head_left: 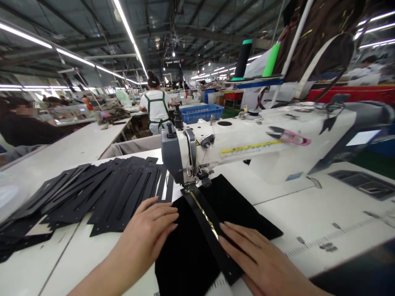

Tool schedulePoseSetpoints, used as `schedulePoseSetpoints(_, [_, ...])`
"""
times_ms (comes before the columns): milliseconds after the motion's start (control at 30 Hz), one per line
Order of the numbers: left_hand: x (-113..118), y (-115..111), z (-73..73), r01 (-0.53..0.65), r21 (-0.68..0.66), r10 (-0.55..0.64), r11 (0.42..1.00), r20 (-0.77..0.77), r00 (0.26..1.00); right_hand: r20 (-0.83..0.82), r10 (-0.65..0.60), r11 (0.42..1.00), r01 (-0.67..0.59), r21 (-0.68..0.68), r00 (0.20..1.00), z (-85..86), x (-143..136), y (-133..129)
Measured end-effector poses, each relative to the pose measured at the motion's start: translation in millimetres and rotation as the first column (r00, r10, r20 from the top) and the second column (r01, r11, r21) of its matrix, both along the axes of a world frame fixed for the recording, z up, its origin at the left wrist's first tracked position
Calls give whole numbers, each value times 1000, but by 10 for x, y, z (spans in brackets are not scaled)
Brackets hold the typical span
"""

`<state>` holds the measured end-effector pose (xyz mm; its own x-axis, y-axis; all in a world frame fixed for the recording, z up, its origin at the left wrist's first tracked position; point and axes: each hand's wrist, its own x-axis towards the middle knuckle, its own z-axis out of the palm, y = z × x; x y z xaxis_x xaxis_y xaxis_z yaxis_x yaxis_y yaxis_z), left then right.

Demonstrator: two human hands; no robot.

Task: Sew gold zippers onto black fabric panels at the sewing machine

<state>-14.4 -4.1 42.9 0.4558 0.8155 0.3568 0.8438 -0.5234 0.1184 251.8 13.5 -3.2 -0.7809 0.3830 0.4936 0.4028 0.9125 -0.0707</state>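
The left hand point(148, 228) lies flat at the left side of a black fabric piece point(185, 246), its fingers point(165, 211) close together, slightly bent and closed around nothing, the tips on the cloth and a band of bare fabric between them and the black strip point(206, 230) to their right. That strip, with a line of gold zip teeth point(204, 214) along its middle, lies on top of the fabric and slants from the near right up to the needle area of the sewing machine point(237, 133), where its far end sits under the machine head. The right hand point(259, 255) rests over the near part of the strip from the right; its fingers point(237, 234) are stretched out and slightly spread, the tips on the strip at the near end of the visible teeth. I cannot tell whether its thumb, mostly hidden, grips the edge from below. The strip's near end shows past the hand, pointing toward the viewer. All this lies on a white counter point(296, 193). To the left of the left hand, black cut pieces point(123, 197) overlap in a spread pile, and pink-handled snips point(290, 135) lie on the machine's arm at the right.
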Motion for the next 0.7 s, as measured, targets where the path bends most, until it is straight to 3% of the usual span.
schedulePoseSetpoints(67, [101,-43,-10,-23,-29,24,999,60,998,-128,13,955,-50,-291,992,112,-49,67])
schedulePoseSetpoints(100, [173,-63,-29,-29,-70,37,997,118,992,-186,-41,869,-57,-491,982,187,-76,117])
schedulePoseSetpoints(167, [332,-91,-70,-26,-204,84,979,281,956,-242,-210,566,-84,-820,947,351,-120,233])
schedulePoseSetpoints(200, [404,-94,-82,-15,-266,117,964,371,921,-251,-281,430,-112,-896,926,427,-133,291])
schedulePoseSetpoints(233, [460,-86,-86,-15,-293,151,956,450,880,-257,-314,358,-137,-924,914,493,-140,343])
schedulePoseSetpoints(267, [498,-67,-82,-33,-275,177,961,518,837,-262,-314,355,-143,-924,913,547,-140,386])
schedulePoseSetpoints(333, [519,1,-61,-99,-153,171,983,590,789,-238,-232,483,-101,-870,943,622,-126,437])
schedulePoseSetpoints(400, [494,95,-38,-123,-19,111,992,583,805,-167,-111,659,-53,-751,980,674,-108,450])
schedulePoseSetpoints(467, [470,190,-27,-87,35,55,996,544,838,-99,10,784,-69,-616,995,726,-101,452])
schedulePoseSetpoints(533, [473,261,-21,-50,51,17,997,506,862,-71,81,860,-105,-499,994,788,-104,473])
schedulePoseSetpoints(700, [527,314,13,7,108,-49,994,387,921,-90,118,966,-135,-221,989,836,-105,498])
